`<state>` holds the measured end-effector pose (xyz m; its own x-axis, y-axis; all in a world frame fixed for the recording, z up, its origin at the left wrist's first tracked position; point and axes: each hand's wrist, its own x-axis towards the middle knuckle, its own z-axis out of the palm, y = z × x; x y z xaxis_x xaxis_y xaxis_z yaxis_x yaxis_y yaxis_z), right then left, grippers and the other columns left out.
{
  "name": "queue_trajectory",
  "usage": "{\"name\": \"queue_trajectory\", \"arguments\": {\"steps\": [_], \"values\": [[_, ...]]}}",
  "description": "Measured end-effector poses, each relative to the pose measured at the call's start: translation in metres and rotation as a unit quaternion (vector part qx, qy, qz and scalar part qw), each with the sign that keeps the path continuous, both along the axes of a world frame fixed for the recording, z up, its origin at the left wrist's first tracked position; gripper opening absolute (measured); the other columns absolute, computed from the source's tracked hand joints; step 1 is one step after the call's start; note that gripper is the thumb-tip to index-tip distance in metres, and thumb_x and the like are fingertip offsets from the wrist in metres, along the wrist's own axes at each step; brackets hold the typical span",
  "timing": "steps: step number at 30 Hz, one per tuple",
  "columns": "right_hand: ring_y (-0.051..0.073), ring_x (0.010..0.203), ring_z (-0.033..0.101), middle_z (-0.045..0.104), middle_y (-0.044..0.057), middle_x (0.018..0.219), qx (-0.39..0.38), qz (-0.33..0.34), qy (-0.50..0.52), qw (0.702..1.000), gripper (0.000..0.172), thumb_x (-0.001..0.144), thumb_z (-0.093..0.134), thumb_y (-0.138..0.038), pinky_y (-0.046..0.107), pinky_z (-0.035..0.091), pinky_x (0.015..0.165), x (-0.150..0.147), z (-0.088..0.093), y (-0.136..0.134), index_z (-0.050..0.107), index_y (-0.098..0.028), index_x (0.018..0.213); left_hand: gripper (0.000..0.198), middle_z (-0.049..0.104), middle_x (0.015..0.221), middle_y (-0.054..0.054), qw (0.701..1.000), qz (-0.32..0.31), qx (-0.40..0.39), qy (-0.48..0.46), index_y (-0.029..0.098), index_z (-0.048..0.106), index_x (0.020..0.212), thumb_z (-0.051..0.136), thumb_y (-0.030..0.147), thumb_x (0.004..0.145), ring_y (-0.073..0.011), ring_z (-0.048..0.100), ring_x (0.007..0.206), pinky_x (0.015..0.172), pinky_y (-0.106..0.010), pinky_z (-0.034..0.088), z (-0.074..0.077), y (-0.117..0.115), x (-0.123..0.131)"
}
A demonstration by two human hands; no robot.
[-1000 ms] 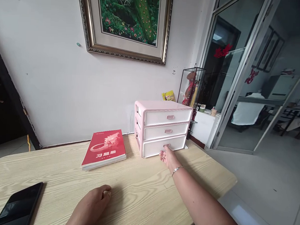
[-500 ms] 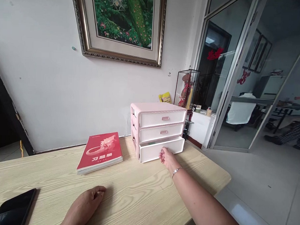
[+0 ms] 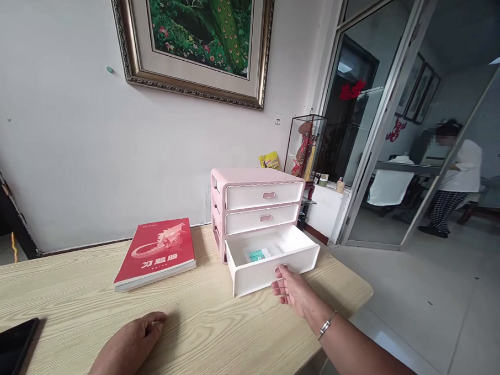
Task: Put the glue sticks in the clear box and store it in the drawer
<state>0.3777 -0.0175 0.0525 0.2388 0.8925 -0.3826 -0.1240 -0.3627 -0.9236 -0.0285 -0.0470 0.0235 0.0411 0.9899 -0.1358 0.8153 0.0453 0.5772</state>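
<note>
Drawer unit (image 3: pixel 258 177): on bench (image 3: pixel 210 335); clock centre, 12 toward wall (image 3: pixel 69 163).
Lower drawer (image 3: pixel 250 278): extended toward 5 o'clock.
Packet (image 3: pixel 256 256): inside lower drawer.
Right grip (image 3: pixel 295 292): at lower drawer's front, 5 o'clock.
Book (image 3: pixel 158 252): on bench, 9 o'clock.
Phone (image 3: pixel 6 345): on bench, 8 o'clock.
Left grip (image 3: pixel 129 342): on bench, 7 o'clock.

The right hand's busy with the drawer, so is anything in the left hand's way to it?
Nothing visible: only table shows between the left hand and the drawer. The book lies off that path, and the right hand is at the drawer's front.
</note>
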Motion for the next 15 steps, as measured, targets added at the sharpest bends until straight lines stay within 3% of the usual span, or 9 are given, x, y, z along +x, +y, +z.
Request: {"name": "queue_trajectory", "arguments": {"steps": [3,5,7,9,11,13,15], "values": [[0.011,0.046,0.054,0.064,0.002,0.059,0.027,0.037,-0.053,0.998,0.021,0.084,0.063,-0.038,0.019,0.035,0.04,0.008,0.025,-0.004,0.061,-0.018,0.081,0.04,0.075,0.106,-0.006,1.0,0.0,0.001,0.005,0.026,0.069,0.116,0.048,0.044,0.086,-0.0288,0.067,0.103,0.085,-0.034,0.046,-0.002,0.0,0.0],[0.011,0.052,0.056,0.064,0.0,0.062,0.114,0.053,-0.131,0.983,0.02,0.082,0.063,-0.038,0.019,0.04,0.044,0.01,0.052,-0.003,0.064,-0.018,0.082,0.04,0.075,0.105,-0.005,1.0,0.001,0.001,0.01,0.027,0.069,0.116,0.049,0.044,0.085,-0.0289,0.067,0.103,0.084,-0.034,0.046,-0.002,0.001,0.0],[0.014,0.06,0.06,0.066,0.0,0.067,0.205,0.076,-0.266,0.939,0.023,0.084,0.059,-0.041,0.022,0.047,0.051,0.009,0.081,0.002,0.066,-0.019,0.083,0.04,0.075,0.107,-0.005,1.0,0.003,0.004,0.011,0.027,0.069,0.116,0.049,0.044,0.085,-0.0288,0.067,0.104,0.085,-0.033,0.046,-0.003,0.001,-0.001],[0.016,0.075,0.066,0.072,0.002,0.083,0.229,0.133,-0.41,0.873,0.022,0.086,0.057,-0.037,0.025,0.052,0.065,0.005,0.104,0.013,0.069,-0.021,0.092,0.039,0.074,0.109,-0.004,1.0,0.005,0.005,0.008,0.028,0.07,0.115,0.05,0.043,0.084,-0.0285,0.066,0.106,0.087,-0.033,0.046,-0.003,0.002,-0.001],[0.018,0.095,0.067,0.073,0.004,0.106,0.18,0.214,-0.541,0.793,0.024,0.083,0.061,-0.029,0.026,0.052,0.079,0.0,0.116,0.03,0.071,-0.023,0.105,0.039,0.074,0.109,-0.004,1.0,0.007,0.004,0.004,0.028,0.07,0.114,0.051,0.043,0.084,-0.0285,0.066,0.105,0.086,-0.033,0.046,-0.004,0.003,-0.002],[0.02,0.097,0.068,0.072,0.004,0.115,0.132,0.264,-0.578,0.761,0.037,0.072,0.072,-0.024,0.026,0.053,0.08,-0.005,0.119,0.052,0.072,-0.024,0.109,0.039,0.075,0.105,-0.004,1.0,0.007,0.001,0.0,0.028,0.07,0.115,0.051,0.044,0.084,-0.0288,0.067,0.102,0.083,-0.033,0.047,-0.004,0.003,-0.002],[0.024,0.09,0.071,0.074,0.004,0.109,0.097,0.287,-0.596,0.744,0.053,0.058,0.081,-0.021,0.028,0.055,0.075,-0.01,0.115,0.073,0.073,-0.026,0.11,0.041,0.075,0.099,-0.004,1.0,0.006,0.0,-0.002,0.027,0.069,0.116,0.05,0.044,0.085,-0.0291,0.068,0.097,0.079,-0.033,0.048,-0.005,0.002,-0.002]]}}
